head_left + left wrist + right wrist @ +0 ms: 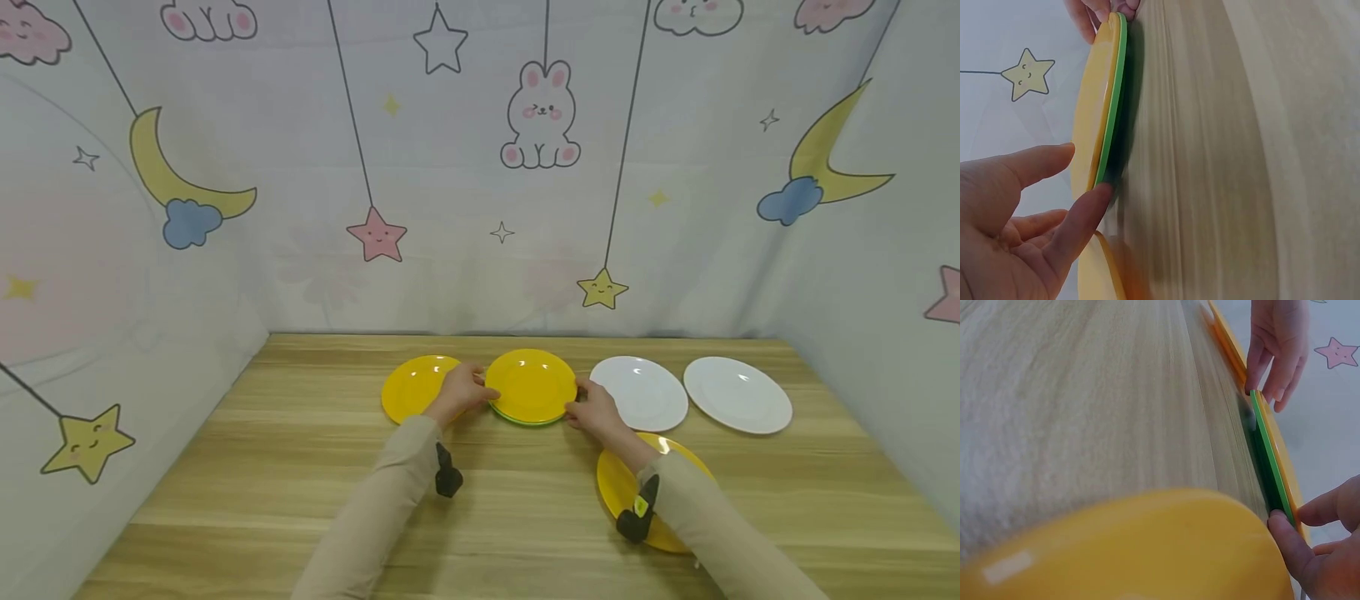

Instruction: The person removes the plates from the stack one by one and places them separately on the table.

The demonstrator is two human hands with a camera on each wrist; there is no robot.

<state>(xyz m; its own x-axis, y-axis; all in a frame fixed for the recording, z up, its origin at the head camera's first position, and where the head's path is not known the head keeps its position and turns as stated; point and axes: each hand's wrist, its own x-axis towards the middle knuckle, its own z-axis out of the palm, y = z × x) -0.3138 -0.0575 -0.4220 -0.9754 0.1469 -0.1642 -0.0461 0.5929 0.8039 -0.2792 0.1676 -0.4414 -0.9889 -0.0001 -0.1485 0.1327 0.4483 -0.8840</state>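
Observation:
At the back middle of the table, a yellow plate (pixel 531 385) lies on top of a green plate (pixel 528 422), whose rim shows just below it. My left hand (pixel 463 388) holds the pair at the left rim; in the left wrist view one fingertip (pixel 1100 190) meets the green edge and another overlaps the yellow plate. On the opposite side my right hand (pixel 598 410) pinches both rims, with one fingertip (pixel 1280 517) low at the green plate (pixel 1266 456) and another against the yellow one. Beneath the green plate runs a dark shadow.
Another yellow plate (pixel 414 390) lies behind my left hand. Two white plates, one nearer (pixel 639 393) and one farther right (pixel 738 396), lie at the back right. A yellow plate (pixel 617 483) sits under my right forearm. Printed cloth walls (pixel 465 283) stand behind and beside the wooden table (pixel 247 500).

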